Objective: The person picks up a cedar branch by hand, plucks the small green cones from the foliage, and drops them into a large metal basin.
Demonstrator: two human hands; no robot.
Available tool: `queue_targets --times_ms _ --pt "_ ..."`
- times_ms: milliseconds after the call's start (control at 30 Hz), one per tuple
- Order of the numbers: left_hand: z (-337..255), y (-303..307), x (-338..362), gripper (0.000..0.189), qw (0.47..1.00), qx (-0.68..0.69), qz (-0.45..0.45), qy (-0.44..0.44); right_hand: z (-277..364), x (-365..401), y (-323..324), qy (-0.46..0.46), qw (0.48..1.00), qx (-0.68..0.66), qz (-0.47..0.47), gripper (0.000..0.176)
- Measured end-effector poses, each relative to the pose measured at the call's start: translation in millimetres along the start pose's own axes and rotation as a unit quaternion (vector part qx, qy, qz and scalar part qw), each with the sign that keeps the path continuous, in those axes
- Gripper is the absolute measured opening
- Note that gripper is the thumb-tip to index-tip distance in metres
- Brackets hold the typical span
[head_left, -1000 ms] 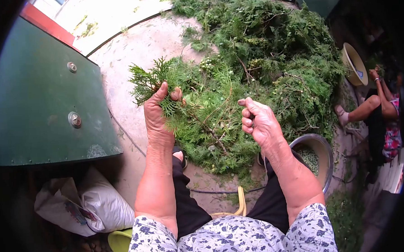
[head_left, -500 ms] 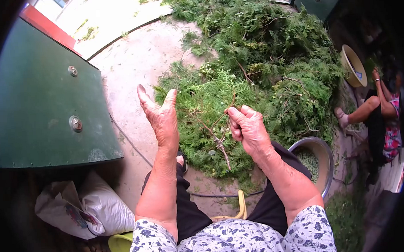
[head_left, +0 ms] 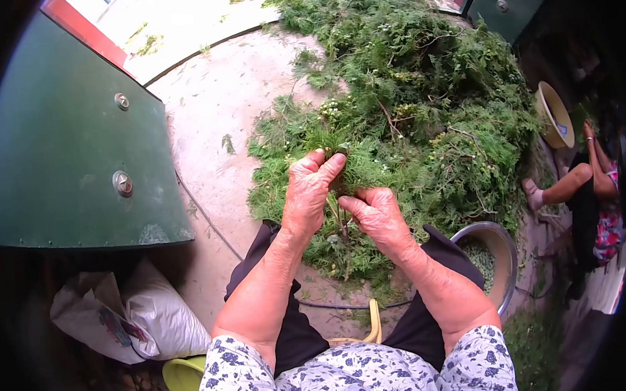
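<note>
Close together over the cut greenery, both of my hands are closed on one leafy evergreen sprig (head_left: 337, 183). My left hand (head_left: 309, 192) pinches its upper part between thumb and fingers, and a small round green bit shows at the thumb tip. Slightly lower and to the right, my right hand (head_left: 380, 219) pinches the stem. Beneath them lies a large heap of evergreen branches (head_left: 428, 106) with pale green cones among the leaves. A metal basin (head_left: 509, 257) stands by my right knee, holding small green cones (head_left: 478, 259).
At left is a green metal door (head_left: 59, 150), with white sacks (head_left: 161, 314) and a yellow-green basin (head_left: 181, 379) below it. A dark hose (head_left: 209, 217) crosses the floor. On the right, another person (head_left: 595, 176) sits near a cream basin (head_left: 553, 125).
My left hand, open and apart before, has moved right and closed on the sprig. My right hand has shifted slightly down and left, still holding the stem.
</note>
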State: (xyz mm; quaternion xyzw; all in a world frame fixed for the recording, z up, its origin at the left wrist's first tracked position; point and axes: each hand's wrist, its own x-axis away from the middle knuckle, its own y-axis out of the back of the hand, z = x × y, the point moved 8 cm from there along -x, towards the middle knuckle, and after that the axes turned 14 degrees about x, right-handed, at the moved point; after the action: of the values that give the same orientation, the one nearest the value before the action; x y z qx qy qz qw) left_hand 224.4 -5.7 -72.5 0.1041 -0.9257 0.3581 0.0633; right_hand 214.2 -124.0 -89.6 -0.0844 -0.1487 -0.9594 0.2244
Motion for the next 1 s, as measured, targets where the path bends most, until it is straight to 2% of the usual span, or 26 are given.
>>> queue_targets --times_ms 67,100,133,200,367,467,533,567,600,633,667,733,800,867,900,1000 --pt "-5.6 -3.3 2.1 0.013 0.999 -0.028 0.009 -0.02 12.0 -6.0 13.4 0.03 0.998 0.047 -0.013 0.011" --pt "-7.1 -0.1 2.5 0.012 0.995 -0.092 0.003 -0.027 12.5 -8.2 27.9 0.024 0.992 0.116 -0.048 0.016" --pt "-8.4 2.0 3.1 0.011 0.987 -0.156 -0.003 -0.033 15.2 -11.9 31.6 0.024 0.992 0.116 -0.048 0.016" --pt "-7.0 0.3 5.2 0.01 0.983 -0.181 0.007 -0.033 33.6 -10.9 57.3 0.07 0.982 0.076 -0.159 0.018" --pt "-2.4 -9.1 10.3 0.012 0.963 -0.266 0.038 -0.002 42.2 -15.4 48.0 0.115 0.985 0.045 -0.121 0.021" --pt "-0.5 -13.8 12.2 0.02 0.949 -0.307 0.062 -0.039 42.0 -18.0 40.2 0.156 0.977 0.103 -0.104 0.024" --pt "-3.3 -17.2 15.6 0.02 0.954 -0.293 0.058 -0.021 52.3 -13.4 41.7 0.17 0.971 0.124 -0.113 0.024" --pt "-0.8 -16.6 16.2 0.018 0.969 -0.24 0.056 -0.001 40.5 -14.8 40.1 0.059 0.996 -0.016 -0.072 0.023" --pt "2.2 -15.9 16.7 0.017 0.981 -0.185 0.054 0.02 25.6 -13.3 32.1 -0.055 0.986 -0.155 -0.028 0.023" --pt "-1.3 -19.2 12.6 0.011 0.98 -0.153 0.12 -0.048 14.6 -16.7 28.7 -0.069 0.966 -0.249 0.012 0.022" --pt "0.7 -16.1 11.4 0.011 0.98 -0.153 0.119 -0.047 10.0 -18.4 30.7 -0.07 0.966 -0.249 0.012 0.022" --pt "5.9 -3.4 10.5 0.007 0.997 0.061 0.001 0.05 10.7 -20.8 33.0 -0.044 0.938 -0.343 0.02 0.023" --pt "-3.0 8.3 5.0 0.011 0.993 0.087 -0.071 0.035 18.1 -23.0 42.1 -0.011 0.93 -0.366 0.024 0.023" --pt "-12.5 7.3 3.6 0.012 0.976 0.205 -0.033 0.067 18.9 -19.9 47.8 -0.035 0.909 -0.416 -0.004 0.022" --pt "-15.4 10.7 1.9 0.015 0.969 0.236 -0.023 0.073 10.5 -18.4 49.1 -0.079 0.891 -0.445 -0.047 0.025" --pt "-26.2 9.3 -2.5 0.02 0.941 0.321 0.076 0.079 -25.7 -17.0 43.5 -0.135 0.889 -0.432 -0.072 0.027"
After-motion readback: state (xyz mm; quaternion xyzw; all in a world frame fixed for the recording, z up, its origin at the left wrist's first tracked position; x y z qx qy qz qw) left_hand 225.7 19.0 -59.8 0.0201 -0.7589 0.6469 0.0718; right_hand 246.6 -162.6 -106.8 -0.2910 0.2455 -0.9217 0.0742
